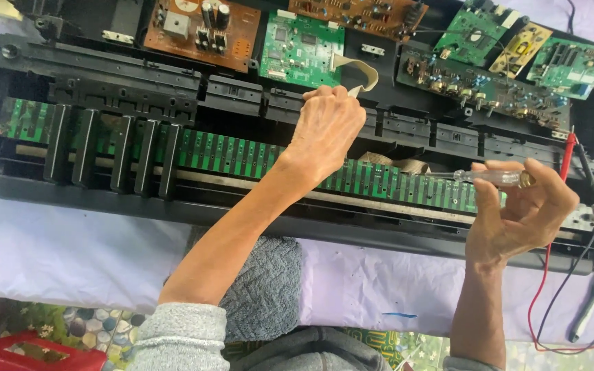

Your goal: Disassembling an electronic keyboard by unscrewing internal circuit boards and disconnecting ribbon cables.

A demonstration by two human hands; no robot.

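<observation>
On the white cloth [56, 247] lies a long black keyboard case [104, 65], opened up so its insides show. At the left end a few black keys [108, 152] are in their places, standing side by side like flat plastic bars. The rest of the row has no keys on it, so the long green contact board [235, 154] lies bare, striped with thin lines, and a pale strip runs along its front edge. So it looks like most of the keys are off and only that small group is on. Near the middle, the left hand [324, 127] reaches over the board and rests on the black plastic rail behind it, fingers curled down; I cannot tell if they pinch anything. Just past it a flat beige ribbon cable [359, 72] loops up to a green circuit board [302, 48], with brown boards beside it. Farther right, the right hand [517, 213] holds a screwdriver [479, 176] with a clear handle, fingers closed around it, the thin metal tip pointing left over the green board. At the far right, red and black wires [551, 288] trail down the cloth
</observation>
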